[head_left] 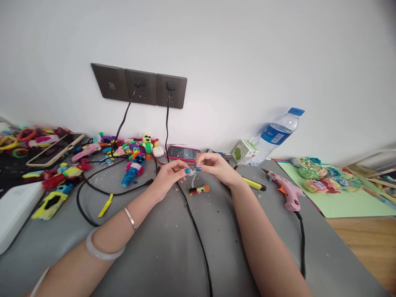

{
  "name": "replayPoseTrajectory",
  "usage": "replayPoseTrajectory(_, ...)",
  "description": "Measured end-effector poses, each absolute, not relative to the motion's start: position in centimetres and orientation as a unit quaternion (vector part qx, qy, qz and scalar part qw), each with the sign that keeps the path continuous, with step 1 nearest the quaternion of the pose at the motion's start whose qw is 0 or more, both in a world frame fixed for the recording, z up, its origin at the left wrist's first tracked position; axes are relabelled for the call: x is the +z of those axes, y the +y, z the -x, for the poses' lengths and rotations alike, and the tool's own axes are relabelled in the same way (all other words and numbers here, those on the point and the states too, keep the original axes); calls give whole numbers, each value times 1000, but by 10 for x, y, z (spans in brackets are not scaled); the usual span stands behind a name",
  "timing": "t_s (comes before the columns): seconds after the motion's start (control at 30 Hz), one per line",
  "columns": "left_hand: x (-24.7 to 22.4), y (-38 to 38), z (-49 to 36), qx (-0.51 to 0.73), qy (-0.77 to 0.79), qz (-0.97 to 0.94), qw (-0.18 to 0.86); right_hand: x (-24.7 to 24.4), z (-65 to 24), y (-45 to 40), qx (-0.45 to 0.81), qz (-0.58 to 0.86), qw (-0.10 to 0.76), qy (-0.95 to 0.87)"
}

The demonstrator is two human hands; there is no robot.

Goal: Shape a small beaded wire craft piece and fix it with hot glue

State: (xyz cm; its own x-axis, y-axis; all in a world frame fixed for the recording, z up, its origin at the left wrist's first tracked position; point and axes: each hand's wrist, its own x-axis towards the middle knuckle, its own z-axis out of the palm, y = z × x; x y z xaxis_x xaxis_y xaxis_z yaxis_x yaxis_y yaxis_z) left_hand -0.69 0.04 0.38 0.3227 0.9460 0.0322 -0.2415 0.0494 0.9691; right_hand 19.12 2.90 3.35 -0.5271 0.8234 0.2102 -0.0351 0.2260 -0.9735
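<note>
Thumb and forefinger of the left hand [171, 177] and right hand [216, 167] close in near-touching pinches on a silvery tinsel strand [193, 180], whose tail hangs just below the fingertips. It looks light, soft and bendable, easily crushed; gentle tip grips at its upper end should suit.

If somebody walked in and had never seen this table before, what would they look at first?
Probably the left hand and right hand in the middle, blue-nailed, fingertips pinching a small whitish strand. Next, maybe the bright fuzzy blue figure among the colourful pieces on the left. Over on the right, the pink glue gun stands out against the grey table.
</note>
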Motion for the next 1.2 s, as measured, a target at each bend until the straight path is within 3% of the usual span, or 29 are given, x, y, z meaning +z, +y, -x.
replayPoseTrajectory(1.2,8,-1,4,438,358,-544,620,32,-194,29,552,304,402,-665)
